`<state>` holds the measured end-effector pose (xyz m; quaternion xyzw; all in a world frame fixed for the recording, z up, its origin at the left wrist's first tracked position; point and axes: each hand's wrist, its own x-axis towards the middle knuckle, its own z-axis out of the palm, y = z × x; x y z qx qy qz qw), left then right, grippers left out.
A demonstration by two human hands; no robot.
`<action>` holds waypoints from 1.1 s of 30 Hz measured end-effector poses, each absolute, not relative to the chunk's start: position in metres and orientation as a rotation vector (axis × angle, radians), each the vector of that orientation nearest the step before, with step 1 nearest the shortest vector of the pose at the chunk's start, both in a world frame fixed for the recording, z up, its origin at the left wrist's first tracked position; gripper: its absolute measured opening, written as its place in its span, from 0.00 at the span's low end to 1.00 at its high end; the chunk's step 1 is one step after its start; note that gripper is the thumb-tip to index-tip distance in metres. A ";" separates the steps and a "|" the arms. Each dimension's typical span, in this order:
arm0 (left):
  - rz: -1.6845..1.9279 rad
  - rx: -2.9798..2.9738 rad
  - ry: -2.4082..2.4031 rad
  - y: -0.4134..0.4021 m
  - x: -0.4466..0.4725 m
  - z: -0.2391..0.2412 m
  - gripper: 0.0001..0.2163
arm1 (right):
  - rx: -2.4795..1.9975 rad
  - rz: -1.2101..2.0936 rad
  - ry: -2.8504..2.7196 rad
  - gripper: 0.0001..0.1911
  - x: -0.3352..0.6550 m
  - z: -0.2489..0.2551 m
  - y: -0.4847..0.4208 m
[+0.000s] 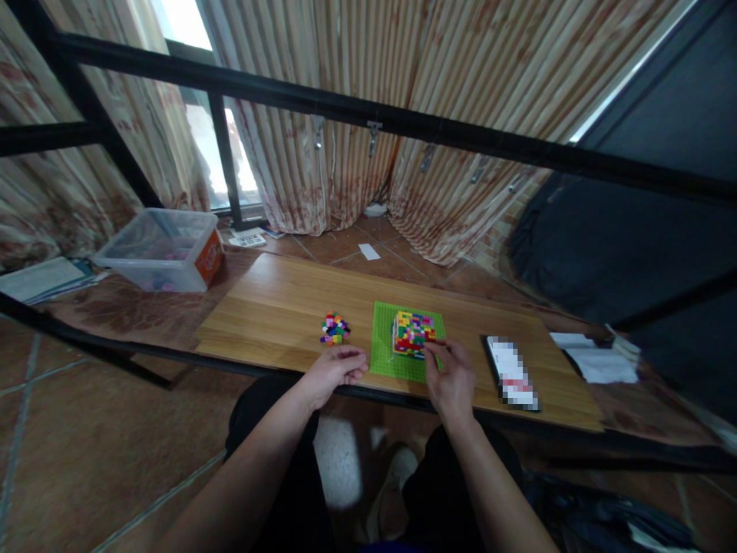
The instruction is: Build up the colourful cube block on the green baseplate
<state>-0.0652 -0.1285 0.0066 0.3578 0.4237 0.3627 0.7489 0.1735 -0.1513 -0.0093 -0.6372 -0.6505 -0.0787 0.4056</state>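
A single head-worn camera looks forward and steeply down from above the seated person's lap. The bench (276,307) crosses mid-frame at arm's reach, curtains (357,123) fill the top, and the floor (86,445) sits lower left.

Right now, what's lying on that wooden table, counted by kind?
Green baseplate: 1
Multicoloured block build on it: 1
Heap of loose bricks: 1 (single bricks too small to count)
Flat dark slab: 1
Hands at the near edge: 2, left hand, right hand
Total: 6
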 end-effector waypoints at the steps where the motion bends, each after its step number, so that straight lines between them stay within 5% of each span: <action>1: 0.791 0.786 0.930 -0.129 -0.065 0.007 0.14 | -1.622 -0.237 -1.659 0.14 0.173 -0.011 -0.153; 33: 0.781 0.828 0.970 -0.131 -0.066 0.009 0.14 | -1.540 -0.233 -1.650 0.17 0.168 -0.030 -0.155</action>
